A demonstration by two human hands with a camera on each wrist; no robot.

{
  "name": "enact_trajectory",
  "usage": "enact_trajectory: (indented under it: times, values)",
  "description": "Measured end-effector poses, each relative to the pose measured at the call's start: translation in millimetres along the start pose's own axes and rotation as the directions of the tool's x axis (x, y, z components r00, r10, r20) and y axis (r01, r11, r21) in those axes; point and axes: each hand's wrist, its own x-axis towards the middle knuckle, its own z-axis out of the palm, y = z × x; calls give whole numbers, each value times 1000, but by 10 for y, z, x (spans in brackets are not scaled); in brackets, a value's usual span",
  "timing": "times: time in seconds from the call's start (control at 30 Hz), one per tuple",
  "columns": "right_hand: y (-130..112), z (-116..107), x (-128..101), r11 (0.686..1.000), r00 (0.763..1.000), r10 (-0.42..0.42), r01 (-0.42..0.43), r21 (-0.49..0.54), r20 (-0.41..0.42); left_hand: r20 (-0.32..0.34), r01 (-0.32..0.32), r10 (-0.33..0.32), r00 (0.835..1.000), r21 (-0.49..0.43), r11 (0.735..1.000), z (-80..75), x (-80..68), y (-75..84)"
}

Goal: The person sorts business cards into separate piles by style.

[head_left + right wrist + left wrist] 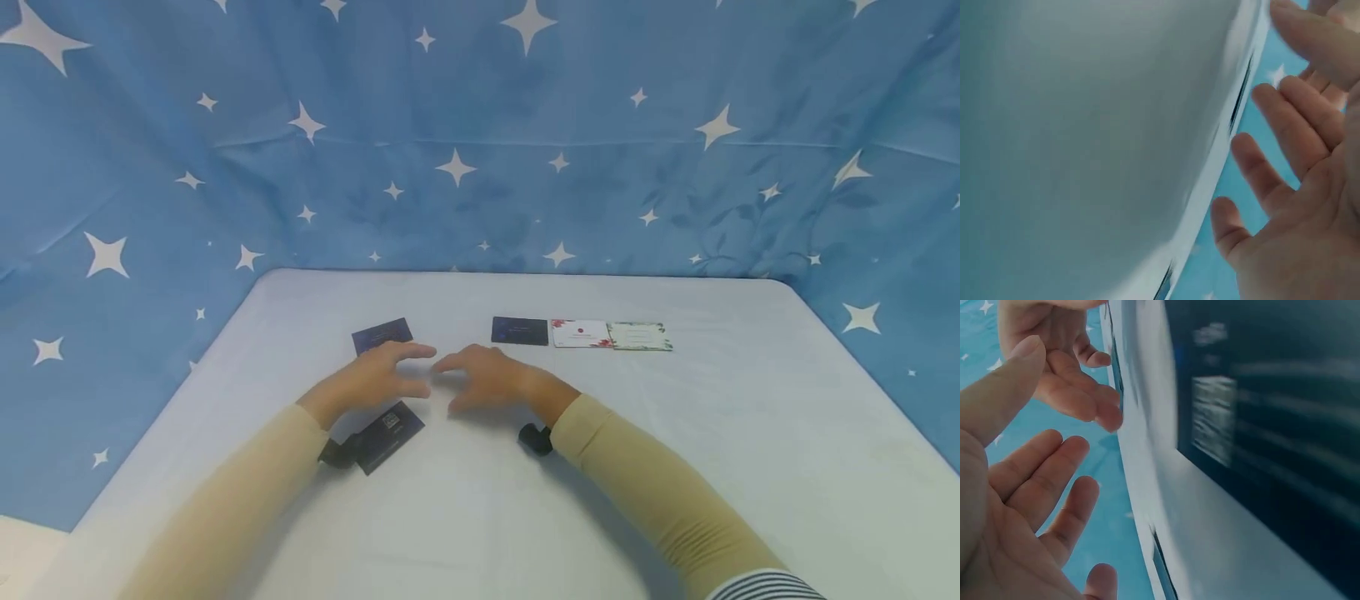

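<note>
On the white table [675, 433], going L to R: a dark card [382, 334] lies flat near the far L, just behind the left hand [372, 381]. L hand hovers palm-down, fingers spread & relaxed, holding nothing. Another dark card w/ white print [390, 435] lies angled just below that wrist. The right hand [491, 379] hovers close by, fingertips almost meeting the L's, fingers loose, also empty. Beyond it sits a row: dark card [520, 330], white card w/ red flowers [581, 332], white card w/ green border [639, 336], edges touching or nearly so. Wrist views are blurred.
</note>
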Motion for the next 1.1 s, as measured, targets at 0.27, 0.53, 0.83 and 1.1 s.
enact_trajectory:
  times: [0.27, 0.53, 0.83, 1.1]
  values:
    - [-356, 182, 164, 984, 991, -94, 106, -140, 91, -26, -16, 16, 1000, -10, 1000, 25, -166, -162]
    - [-437, 239, 242, 960, 993, -58, 84, -267, 104, -35, -27, 26, 999, -3, 1000, 33, -241, -197]
    - [-300, 152, 211, 979, 999, -20, 13, -203, -31, -35, 9, -9, 999, 21, 1000, 26, -246, -214]
    - [-120, -8, 95, 998, 988, 56, -58, -7, -141, -69, 32, -32, 997, -8, 999, 34, -242, -234]
